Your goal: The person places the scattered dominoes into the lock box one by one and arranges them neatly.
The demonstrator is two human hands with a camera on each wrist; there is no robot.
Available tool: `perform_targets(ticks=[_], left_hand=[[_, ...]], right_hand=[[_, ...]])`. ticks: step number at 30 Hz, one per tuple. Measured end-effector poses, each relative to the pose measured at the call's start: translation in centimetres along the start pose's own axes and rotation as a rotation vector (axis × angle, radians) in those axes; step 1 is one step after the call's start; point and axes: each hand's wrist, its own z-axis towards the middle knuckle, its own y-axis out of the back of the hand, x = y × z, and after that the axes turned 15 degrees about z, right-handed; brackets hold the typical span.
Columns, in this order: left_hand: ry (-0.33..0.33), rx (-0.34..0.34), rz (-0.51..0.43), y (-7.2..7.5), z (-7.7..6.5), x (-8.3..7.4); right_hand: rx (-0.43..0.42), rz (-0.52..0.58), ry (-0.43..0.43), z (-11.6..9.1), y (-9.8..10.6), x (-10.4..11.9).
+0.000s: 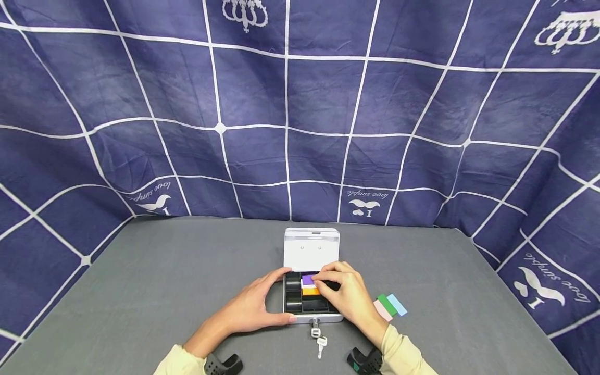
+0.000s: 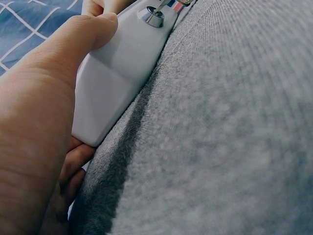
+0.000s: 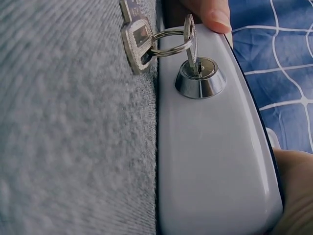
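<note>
A small white cash box (image 1: pixel 311 249) stands open on the grey table (image 1: pixel 164 291), its lid tilted back. Its black tray (image 1: pixel 294 301) holds a purple card (image 1: pixel 307 279) above an orange card (image 1: pixel 309 291). My left hand (image 1: pixel 281 297) grips the box's left side, thumb (image 2: pixel 93 29) along the front wall (image 2: pixel 117 73). My right hand (image 1: pixel 322 284) reaches over the tray from the right, its curled fingertips pinching the purple card's right end. A key sits in the front lock (image 3: pixel 200 78), with a second key (image 3: pixel 139 44) hanging from the ring onto the table.
Pink, green and blue cards (image 1: pixel 390 306) lie fanned on the table just right of the box. A dark blue checked cloth (image 1: pixel 300 130) hangs behind and at both sides of the table. Black wrist mounts (image 1: pixel 225 363) show at the bottom edge.
</note>
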Motion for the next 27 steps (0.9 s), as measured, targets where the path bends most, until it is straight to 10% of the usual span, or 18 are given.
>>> perform_targets(ticks=[27], left_hand=[[0.013,0.004,0.005,-0.22,0.04,0.08]], right_hand=[[0.022,0.012,0.063,-0.18,0.0,-0.47]])
